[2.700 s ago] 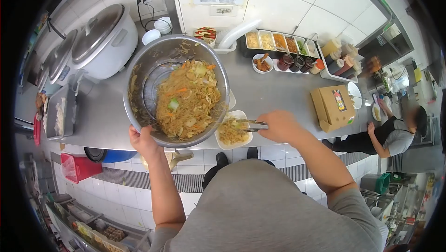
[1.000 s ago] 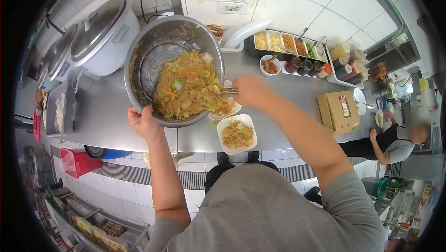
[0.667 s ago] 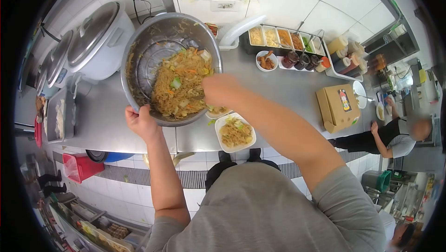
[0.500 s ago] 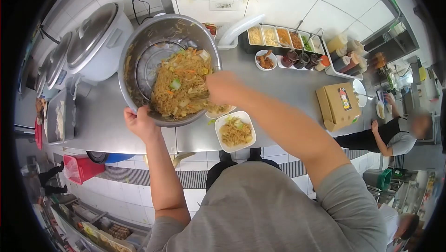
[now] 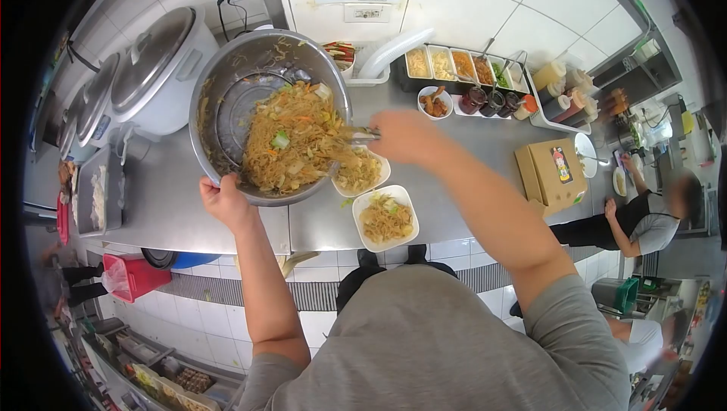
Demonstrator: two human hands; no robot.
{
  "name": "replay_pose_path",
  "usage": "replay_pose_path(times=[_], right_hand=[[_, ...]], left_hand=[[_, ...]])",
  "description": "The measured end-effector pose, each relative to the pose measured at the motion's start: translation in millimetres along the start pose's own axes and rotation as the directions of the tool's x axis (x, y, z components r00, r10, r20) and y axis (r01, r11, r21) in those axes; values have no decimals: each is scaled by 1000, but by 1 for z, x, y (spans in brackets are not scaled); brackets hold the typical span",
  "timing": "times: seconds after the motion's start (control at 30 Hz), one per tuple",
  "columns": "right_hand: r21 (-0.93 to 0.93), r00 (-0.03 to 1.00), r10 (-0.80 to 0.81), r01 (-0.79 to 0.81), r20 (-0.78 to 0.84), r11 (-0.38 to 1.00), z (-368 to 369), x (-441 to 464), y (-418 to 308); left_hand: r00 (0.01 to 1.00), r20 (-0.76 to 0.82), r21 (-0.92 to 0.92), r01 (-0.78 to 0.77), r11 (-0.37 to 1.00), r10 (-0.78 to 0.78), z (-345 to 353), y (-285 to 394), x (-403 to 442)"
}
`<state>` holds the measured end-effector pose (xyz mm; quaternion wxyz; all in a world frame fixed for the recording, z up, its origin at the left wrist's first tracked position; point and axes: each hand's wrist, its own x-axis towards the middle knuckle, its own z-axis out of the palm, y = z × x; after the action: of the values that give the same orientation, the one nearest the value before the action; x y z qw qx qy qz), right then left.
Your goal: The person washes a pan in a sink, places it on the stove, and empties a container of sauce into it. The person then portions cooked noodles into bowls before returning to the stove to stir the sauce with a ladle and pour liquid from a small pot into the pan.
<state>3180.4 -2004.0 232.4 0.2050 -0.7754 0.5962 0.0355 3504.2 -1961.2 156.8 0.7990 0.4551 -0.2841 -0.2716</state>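
Observation:
My left hand grips the near rim of a large steel mixing bowl, which is tipped toward me. Fried glass noodles with cabbage and carrot shreds fill its right side. Slightly blurred, my right hand is closed around metal tongs at the bowl's right edge. A clump of noodles hangs at the tongs' end, over the rim. Below it stands a white container with noodles, partly hidden behind the bowl. Nearer to me, a second white container also holds noodles.
Rice cookers stand left of the bowl. Behind the counter's middle are a topping rack, sauce jars and a small bowl of fried pieces. A cardboard box sits at right. A co-worker stands farther right.
My right hand has moved right, out of the bowl, bringing the tongs and a noodle clump over the rim. The bowl has shifted slightly left, uncovering more of the farther container.

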Motion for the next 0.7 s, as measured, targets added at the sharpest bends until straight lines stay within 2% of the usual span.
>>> replay_pose_path(times=[0.1, 0.17, 0.3, 0.37, 0.5, 0.6, 0.67, 0.7], right_hand=[[-25, 999, -29, 28, -26, 999, 17, 21, -15], [-86, 999, -20, 24, 49, 996, 19, 24, -30], [-47, 999, -2, 4, 45, 999, 31, 20, -35], [-2, 996, -67, 67, -55, 998, 35, 13, -24], [21, 996, -79, 80, -49, 997, 21, -18, -11], [-70, 991, -112, 107, -72, 992, 30, -35, 7], [-52, 981, -81, 73, -176, 996, 44, -46, 18], [-51, 981, -80, 72, -174, 996, 51, -47, 22]], left_hand=[[1000, -9, 4, 0, 1000, 0, 3, 2, 0], [1000, -2, -12, -4, 1000, 4, 7, 6, -2], [1000, 2, 35, 3, 999, -3, 3, 6, -1], [1000, 11, 10, 5, 1000, -5, -2, 0, 1], [1000, -9, -12, 17, 1000, -17, 1, -3, 0], [1000, -15, 42, -11, 999, 12, -6, -9, 5], [1000, -20, 28, -5, 1000, 6, -3, -4, 4], [1000, -25, 18, 1, 1000, -1, -2, -1, 3]])
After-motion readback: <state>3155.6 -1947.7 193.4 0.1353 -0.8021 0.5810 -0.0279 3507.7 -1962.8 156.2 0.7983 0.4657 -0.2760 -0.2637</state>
